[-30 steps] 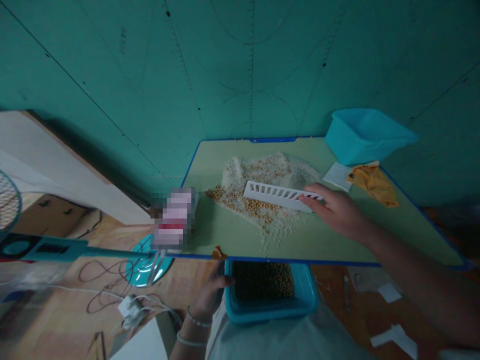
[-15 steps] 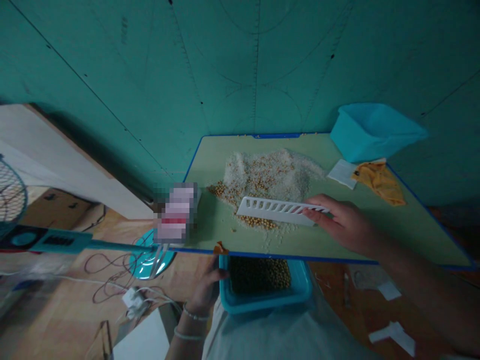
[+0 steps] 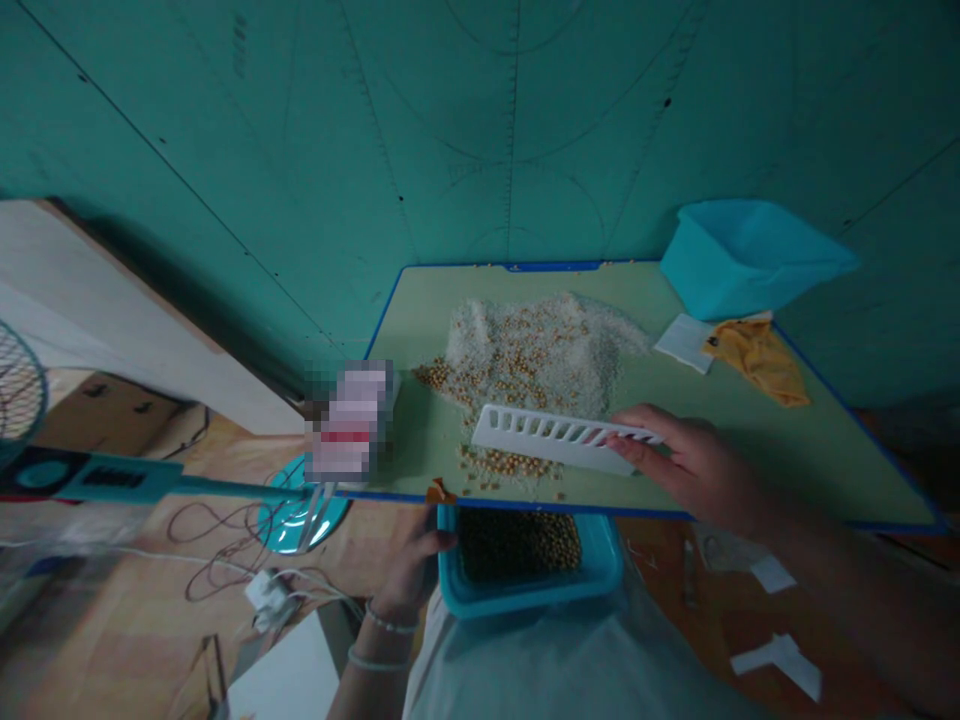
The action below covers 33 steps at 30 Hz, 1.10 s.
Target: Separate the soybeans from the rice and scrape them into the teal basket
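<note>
My right hand (image 3: 694, 465) grips one end of a white slotted plastic scraper (image 3: 555, 436) that stands on edge across the green table (image 3: 750, 430). A small row of yellow beans (image 3: 510, 464) lies in front of the scraper, close to the table's near edge. Behind it spreads a heap of white rice mixed with beans (image 3: 536, 350). My left hand (image 3: 412, 570) holds the rim of a blue tub (image 3: 529, 560) full of beans, kept just under the table's front edge.
A blue basin (image 3: 750, 255), a white paper (image 3: 684, 343) and a yellow cloth (image 3: 757, 360) sit at the table's far right. A blurred object (image 3: 351, 420) stands at the left corner. A fan base (image 3: 289, 515), cables and paper scraps lie on the floor.
My right hand has dragged the scraper toward the table's near edge, pulling a row of beans out of the rice heap. The tub and left hand stay under the edge.
</note>
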Available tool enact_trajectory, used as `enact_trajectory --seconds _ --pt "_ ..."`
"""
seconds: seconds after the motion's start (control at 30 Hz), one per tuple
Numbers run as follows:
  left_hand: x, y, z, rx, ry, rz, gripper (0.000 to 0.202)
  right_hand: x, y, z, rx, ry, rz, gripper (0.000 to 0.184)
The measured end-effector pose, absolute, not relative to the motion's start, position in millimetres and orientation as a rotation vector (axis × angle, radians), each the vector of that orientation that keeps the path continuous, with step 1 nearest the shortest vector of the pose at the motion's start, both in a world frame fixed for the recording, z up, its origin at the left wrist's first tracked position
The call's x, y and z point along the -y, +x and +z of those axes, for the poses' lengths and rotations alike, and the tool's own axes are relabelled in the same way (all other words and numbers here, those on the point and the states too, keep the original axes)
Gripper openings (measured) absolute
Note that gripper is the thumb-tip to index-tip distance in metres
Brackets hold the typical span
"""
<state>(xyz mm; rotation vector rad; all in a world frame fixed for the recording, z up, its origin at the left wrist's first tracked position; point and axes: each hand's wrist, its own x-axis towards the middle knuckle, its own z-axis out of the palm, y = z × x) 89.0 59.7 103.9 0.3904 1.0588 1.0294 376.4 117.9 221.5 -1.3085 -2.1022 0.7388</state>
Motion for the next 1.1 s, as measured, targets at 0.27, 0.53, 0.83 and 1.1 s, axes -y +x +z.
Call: enact_trajectory --seconds 0.27,0.53,0.83,1.1 --pt "-58.8 87.0 99.8 -1.010 0.421 1.044 0.043 -111.1 374.9 225.7 2.092 -1.337 0.845 0.018" --pt "-57.8 86.3 96.4 -1.003 0.423 1.036 0.046 -107.5 373.0 226.9 2.150 -1.301 0.788 0.019" --pt "-58.4 86.0 95.2 -1.008 0.423 1.044 0.049 -107.6 372.3 227.1 2.181 -1.265 0.777 0.020" --pt "-59.1 89.0 101.6 -1.034 0.403 1.054 0.047 -108.6 369.2 223.4 2.220 -1.247 0.748 0.018"
